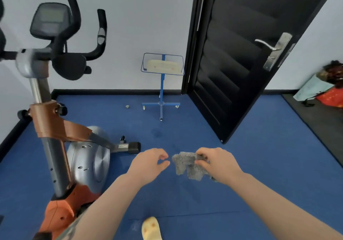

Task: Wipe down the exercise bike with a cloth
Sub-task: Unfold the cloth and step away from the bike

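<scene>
Grey cloth point(187, 166) hangs bunched, pinched by the right hand point(216, 162); the left hand point(150, 163), fingers loosely curled and seemingly empty, reaches for it. Wiping hasn't begun; next, turn left to the bike point(55, 121).

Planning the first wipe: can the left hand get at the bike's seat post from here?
Probably yes: the left hand holds nothing, and only open floor lies between it and the seat post.

A small home workout room: an exercise bike point(61, 95) with a console point(49, 20) stands on blue floor matting point(241, 175) against plain white walls point(139, 26), a black panelled door point(239, 54) hangs open, and a yellow slipper point(151, 229) shows at the bottom edge
</scene>
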Motion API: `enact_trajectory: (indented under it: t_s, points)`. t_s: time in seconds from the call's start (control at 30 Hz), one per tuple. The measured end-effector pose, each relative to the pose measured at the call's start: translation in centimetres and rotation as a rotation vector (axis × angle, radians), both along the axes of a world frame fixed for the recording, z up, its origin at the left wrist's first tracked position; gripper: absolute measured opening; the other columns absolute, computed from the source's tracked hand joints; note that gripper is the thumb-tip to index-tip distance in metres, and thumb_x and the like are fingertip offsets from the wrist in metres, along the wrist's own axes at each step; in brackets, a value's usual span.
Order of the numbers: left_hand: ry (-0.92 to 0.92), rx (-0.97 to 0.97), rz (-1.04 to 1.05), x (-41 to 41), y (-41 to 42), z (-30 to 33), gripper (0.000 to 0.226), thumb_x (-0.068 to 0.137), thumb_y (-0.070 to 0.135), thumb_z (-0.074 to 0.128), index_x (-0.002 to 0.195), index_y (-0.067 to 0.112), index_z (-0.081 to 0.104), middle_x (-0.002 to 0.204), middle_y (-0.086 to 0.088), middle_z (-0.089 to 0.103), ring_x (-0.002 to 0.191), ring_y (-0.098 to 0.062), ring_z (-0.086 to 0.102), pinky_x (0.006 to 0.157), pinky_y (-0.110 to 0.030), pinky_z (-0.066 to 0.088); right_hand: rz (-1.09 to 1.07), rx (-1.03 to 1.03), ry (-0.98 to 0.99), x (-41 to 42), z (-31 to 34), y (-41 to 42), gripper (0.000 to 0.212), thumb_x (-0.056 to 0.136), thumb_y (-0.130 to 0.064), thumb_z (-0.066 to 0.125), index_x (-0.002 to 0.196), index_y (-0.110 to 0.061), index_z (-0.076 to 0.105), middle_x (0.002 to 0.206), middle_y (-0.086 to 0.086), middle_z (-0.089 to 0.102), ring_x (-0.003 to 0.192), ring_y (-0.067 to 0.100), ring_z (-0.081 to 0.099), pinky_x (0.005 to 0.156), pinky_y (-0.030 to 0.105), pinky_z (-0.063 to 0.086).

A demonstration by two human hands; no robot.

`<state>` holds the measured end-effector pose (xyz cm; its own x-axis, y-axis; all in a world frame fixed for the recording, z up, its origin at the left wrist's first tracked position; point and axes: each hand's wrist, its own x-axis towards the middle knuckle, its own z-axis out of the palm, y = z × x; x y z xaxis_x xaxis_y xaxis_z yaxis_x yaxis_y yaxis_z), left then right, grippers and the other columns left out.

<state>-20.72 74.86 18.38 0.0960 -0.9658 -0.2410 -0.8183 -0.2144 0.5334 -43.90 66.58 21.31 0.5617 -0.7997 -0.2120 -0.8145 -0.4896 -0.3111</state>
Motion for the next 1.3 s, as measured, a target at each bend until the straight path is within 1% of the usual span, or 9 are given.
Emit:
enact_trajectory:
  t_s: [0.13, 0.3, 0.43, 0.6, 0.77, 0.9, 1.0, 1.2, 1.3]
  points:
    - [-0.05, -0.003, 0.001, 4.1, -6.4, 0.5, 0.025, 0.095, 0.041, 0.055, 0.117, 0.031, 0.061, 0.116, 0.02, 0.062, 0.11, -0.003, 0.057, 0.092, -0.023, 0.044, -0.047, -0.008, 0.006, 2.2, -0.2, -5.4, 0.011, 0.095, -0.043, 0.052, 0.1, -0.037, 0.058, 0.079, -0.015, 0.061, 0.072, 0.005, 0.055, 0.053, 0.018, 0.032]
    - [-0.026, 0.033, -0.052, 4.8, -13.2, 0.8, 0.023, 0.095, 0.039, 0.056, 0.116, 0.031, 0.061, 0.117, 0.02, 0.062, 0.109, -0.002, 0.058, 0.093, -0.023, 0.044, -0.125, -0.004, -0.053, 3.6, 0.1, -11.2, 0.012, 0.094, -0.045, 0.053, 0.102, -0.037, 0.059, 0.083, -0.014, 0.065, 0.079, 0.007, 0.059, 0.063, 0.026, 0.047]
    - [-0.017, 0.05, -0.097, 4.4, -20.0, 0.6, 0.025, 0.095, 0.041, 0.054, 0.118, 0.033, 0.061, 0.12, 0.02, 0.061, 0.112, -0.001, 0.057, 0.096, -0.024, 0.045, -0.161, 0.011, -0.078, 3.8, -0.6, -17.4, 0.016, 0.093, -0.046, 0.054, 0.105, -0.038, 0.06, 0.081, -0.016, 0.061, 0.078, 0.007, 0.057, 0.063, 0.024, 0.045]
    - [-0.026, 0.066, -0.017, 4.5, -28.7, 0.4, 0.025, 0.095, 0.041, 0.054, 0.118, 0.033, 0.061, 0.12, 0.021, 0.061, 0.114, -0.004, 0.056, 0.097, -0.028, 0.046, -0.12, 0.032, -0.096, 4.1, -1.4, -26.9, 0.014, 0.092, -0.045, 0.056, 0.102, -0.037, 0.061, 0.08, -0.016, 0.063, 0.077, 0.004, 0.057, 0.061, 0.022, 0.043]
    - [-0.027, -0.006, 0.048, 4.6, -38.0, 1.8, 0.027, 0.095, 0.04, 0.055, 0.121, 0.033, 0.06, 0.121, 0.022, 0.06, 0.115, -0.002, 0.055, 0.096, -0.023, 0.044, -0.075, 0.022, -0.129, 5.1, -0.3, -37.1, 0.012, 0.091, -0.046, 0.057, 0.099, -0.037, 0.06, 0.077, -0.015, 0.062, 0.074, 0.004, 0.057, 0.06, 0.022, 0.043]
    - [0.039, 0.007, 0.11, 5.0, -41.6, 1.7, 0.024, 0.095, 0.039, 0.055, 0.117, 0.033, 0.061, 0.119, 0.022, 0.061, 0.113, -0.001, 0.056, 0.095, -0.024, 0.045, -0.012, 0.037, -0.105, 6.8, 0.2, -42.5, 0.01, 0.092, -0.044, 0.056, 0.099, -0.037, 0.06, 0.074, -0.016, 0.059, 0.074, 0.004, 0.053, 0.058, 0.023, 0.037]
    - [0.028, 0.077, 0.154, 7.2, -44.2, 0.7, 0.024, 0.095, 0.041, 0.054, 0.118, 0.034, 0.06, 0.119, 0.021, 0.06, 0.113, -0.001, 0.056, 0.096, -0.024, 0.045, 0.014, 0.042, -0.127, 9.7, 0.2, -46.8, 0.012, 0.092, -0.045, 0.057, 0.1, -0.038, 0.061, 0.079, -0.016, 0.062, 0.077, 0.003, 0.055, 0.063, 0.025, 0.045]
    - [0.054, 0.084, 0.192, 13.4, -52.3, 0.0, 0.024, 0.095, 0.037, 0.055, 0.118, 0.031, 0.061, 0.123, 0.017, 0.061, 0.114, -0.006, 0.057, 0.099, -0.031, 0.045, 0.014, 0.051, -0.139, 16.6, -0.6, -55.0, 0.014, 0.091, -0.045, 0.057, 0.102, -0.037, 0.062, 0.082, -0.015, 0.064, 0.078, 0.005, 0.058, 0.062, 0.026, 0.047]
    - [0.069, 0.062, 0.239, 17.7, -56.4, 0.4, 0.024, 0.095, 0.037, 0.055, 0.118, 0.031, 0.061, 0.123, 0.018, 0.061, 0.115, -0.004, 0.057, 0.098, -0.029, 0.046, -0.004, 0.095, -0.129, 20.0, -0.9, -59.0, 0.012, 0.092, -0.044, 0.056, 0.099, -0.036, 0.062, 0.079, -0.015, 0.063, 0.076, 0.002, 0.057, 0.061, 0.027, 0.048]
